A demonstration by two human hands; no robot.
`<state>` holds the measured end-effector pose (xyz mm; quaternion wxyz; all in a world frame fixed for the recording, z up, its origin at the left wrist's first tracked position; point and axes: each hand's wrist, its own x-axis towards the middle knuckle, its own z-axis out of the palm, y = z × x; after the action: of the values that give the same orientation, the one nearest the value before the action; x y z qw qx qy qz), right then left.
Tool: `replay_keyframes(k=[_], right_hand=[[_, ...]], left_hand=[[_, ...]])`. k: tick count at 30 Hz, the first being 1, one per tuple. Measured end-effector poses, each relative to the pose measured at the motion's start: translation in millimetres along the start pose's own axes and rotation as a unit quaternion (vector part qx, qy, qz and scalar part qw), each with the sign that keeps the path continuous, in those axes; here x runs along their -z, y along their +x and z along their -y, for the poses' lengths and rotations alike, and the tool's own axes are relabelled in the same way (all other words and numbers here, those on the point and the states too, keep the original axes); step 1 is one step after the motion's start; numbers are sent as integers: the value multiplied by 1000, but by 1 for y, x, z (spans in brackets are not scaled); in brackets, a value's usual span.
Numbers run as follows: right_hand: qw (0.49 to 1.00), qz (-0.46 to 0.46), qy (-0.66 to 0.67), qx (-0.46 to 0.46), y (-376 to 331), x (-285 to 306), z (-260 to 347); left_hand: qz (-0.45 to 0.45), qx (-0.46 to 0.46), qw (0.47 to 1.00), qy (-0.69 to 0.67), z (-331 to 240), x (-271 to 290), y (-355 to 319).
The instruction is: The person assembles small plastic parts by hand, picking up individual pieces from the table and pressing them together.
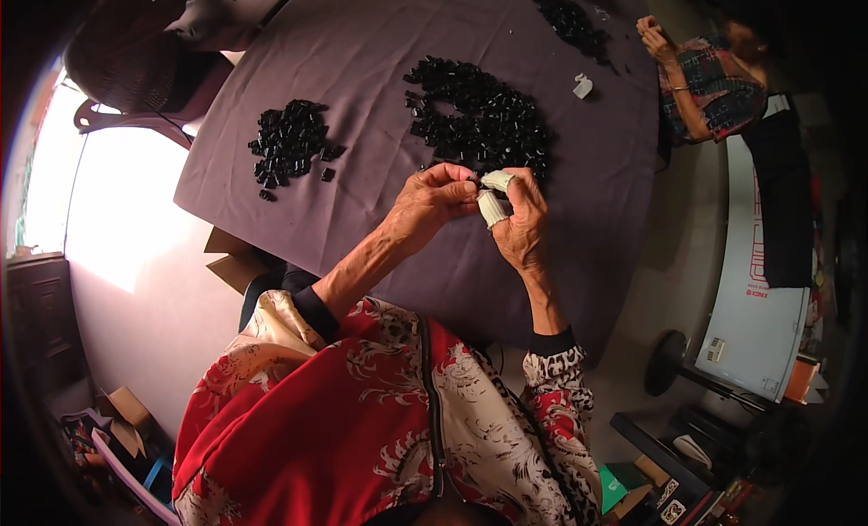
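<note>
We clamp left hand [432, 201] and right hand [522, 220] on a black piece [476, 183]; the main pile [484, 119] lies toward the bench's [362, 61] far edge.

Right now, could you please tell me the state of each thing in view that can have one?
Left hand: pinching a small black piece
Right hand: fingers curled, grip unclear
Finger covers: worn on right hand
Left pile: loose, stray pieces beside
Larger pile: spread, bare gap inside
Tablecloth: spread, creased
White item: lying loose
</note>
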<state>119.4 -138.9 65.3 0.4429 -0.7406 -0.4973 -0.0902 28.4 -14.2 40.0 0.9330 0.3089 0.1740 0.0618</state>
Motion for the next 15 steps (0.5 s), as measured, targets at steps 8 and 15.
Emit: replay_keyframes(k=[8, 15], right_hand=[[968, 80, 188, -145, 0, 20, -7], [943, 97, 252, -197, 1, 22, -12]], left_hand=[[-12, -64, 986, 151, -3, -8, -5], [-13, -85, 974, 208, -5, -14, -9]])
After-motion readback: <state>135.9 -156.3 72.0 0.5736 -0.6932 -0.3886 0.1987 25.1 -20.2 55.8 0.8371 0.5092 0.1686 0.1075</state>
